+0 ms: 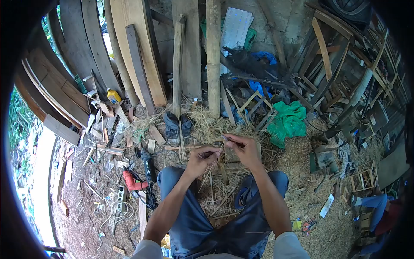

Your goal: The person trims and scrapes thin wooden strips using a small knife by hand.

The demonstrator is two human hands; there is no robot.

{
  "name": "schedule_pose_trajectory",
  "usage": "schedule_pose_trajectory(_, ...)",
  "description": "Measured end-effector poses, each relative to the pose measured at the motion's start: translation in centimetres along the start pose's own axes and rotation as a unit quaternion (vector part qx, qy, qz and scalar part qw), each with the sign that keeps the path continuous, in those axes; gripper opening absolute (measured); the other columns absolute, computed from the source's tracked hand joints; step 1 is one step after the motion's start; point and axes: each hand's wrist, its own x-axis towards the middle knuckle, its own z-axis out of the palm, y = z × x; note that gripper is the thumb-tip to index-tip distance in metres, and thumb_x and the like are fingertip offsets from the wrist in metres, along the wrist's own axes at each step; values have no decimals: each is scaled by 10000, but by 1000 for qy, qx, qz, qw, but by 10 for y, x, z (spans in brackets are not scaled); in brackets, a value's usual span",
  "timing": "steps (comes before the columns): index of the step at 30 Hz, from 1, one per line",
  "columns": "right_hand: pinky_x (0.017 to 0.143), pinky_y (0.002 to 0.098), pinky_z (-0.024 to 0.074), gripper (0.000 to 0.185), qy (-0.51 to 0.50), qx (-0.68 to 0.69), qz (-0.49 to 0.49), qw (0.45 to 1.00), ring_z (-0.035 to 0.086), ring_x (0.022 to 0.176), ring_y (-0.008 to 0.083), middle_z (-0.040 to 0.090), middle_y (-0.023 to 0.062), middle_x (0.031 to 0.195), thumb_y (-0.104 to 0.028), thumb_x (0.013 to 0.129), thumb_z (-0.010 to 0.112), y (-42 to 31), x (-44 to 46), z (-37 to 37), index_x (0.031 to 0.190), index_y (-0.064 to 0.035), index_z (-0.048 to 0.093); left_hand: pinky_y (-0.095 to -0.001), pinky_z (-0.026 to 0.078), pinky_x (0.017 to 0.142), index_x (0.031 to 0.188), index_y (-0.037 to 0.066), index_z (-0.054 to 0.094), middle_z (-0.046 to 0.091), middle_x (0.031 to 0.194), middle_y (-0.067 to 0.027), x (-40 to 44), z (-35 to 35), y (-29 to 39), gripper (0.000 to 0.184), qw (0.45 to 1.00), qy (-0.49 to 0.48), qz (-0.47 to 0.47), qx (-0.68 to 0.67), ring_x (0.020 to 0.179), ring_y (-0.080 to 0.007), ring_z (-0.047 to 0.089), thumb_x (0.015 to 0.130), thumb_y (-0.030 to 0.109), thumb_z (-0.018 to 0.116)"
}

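Observation:
My left hand (203,160) is closed in a pinch on a thin pale strip (221,152), like split bamboo or straw, between my knees. Close beside it on the right, my right hand (242,150) is also closed, its thumb and forefinger pressed around a small dark, narrow piece (224,137). Whether that piece is a blade or a bit of wood cannot be made out. Below the hands, a short flat stick (223,171) lies among loose straw. A pale wooden block (235,153) shows behind my right hand.
On the left floor lie a red power drill (134,181), a dark angle grinder (148,166) and a power strip (121,197) with cords. Boards (140,52) lean at the back. A green cloth (286,122) and scrap wood lie rightward. Another person's leg (374,203) shows at far right.

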Motion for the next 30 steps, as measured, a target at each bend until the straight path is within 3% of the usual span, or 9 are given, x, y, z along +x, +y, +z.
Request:
schedule_pose_trajectory(9, 786, 283, 494, 382, 2, 125, 21, 992, 653, 943, 158, 685, 122, 1012, -84, 819, 676, 4, -1, 7, 1192, -65, 596, -231, 430, 594, 995, -4, 671, 633, 851, -47, 4, -2, -3, 153, 1000, 20, 2, 4, 674, -75, 550, 853, -3, 614)
schedule_pose_trajectory(12, 787, 281, 495, 363, 22, 80, -17, 996, 652, 943, 161, 682, 118, 1030, -76, 827, 666, -2, -2, 8, 1185, -66, 608, -228, 423, 594, 992, 2, 677, 631, 835, -40, 3, 1, 1, 148, 1000, 26, 0, 5, 665, -69, 544, 855, 6, 618)
schedule_pose_trajectory(18, 793, 274, 497, 329, 35, -13, 11, 999, 653, 935, 155, 691, 102, 1002, -92, 830, 669, -9, 0, -4, 1157, -85, 636, -225, 439, 539, 998, -10, 665, 627, 859, -58, 1, 1, 3, 151, 1000, -13, 19, -21, 625, -88, 566, 860, 43, 638)
schedule_pose_trajectory(30, 792, 268, 503, 318, 31, 49, 26, 998, 651, 933, 150, 687, 100, 1008, -90, 811, 695, -1, 0, -1, 1124, -55, 648, -222, 444, 552, 986, -24, 662, 607, 842, -61, 0, 4, 10, 134, 1000, -6, -6, -25, 640, -94, 574, 866, 6, 610)
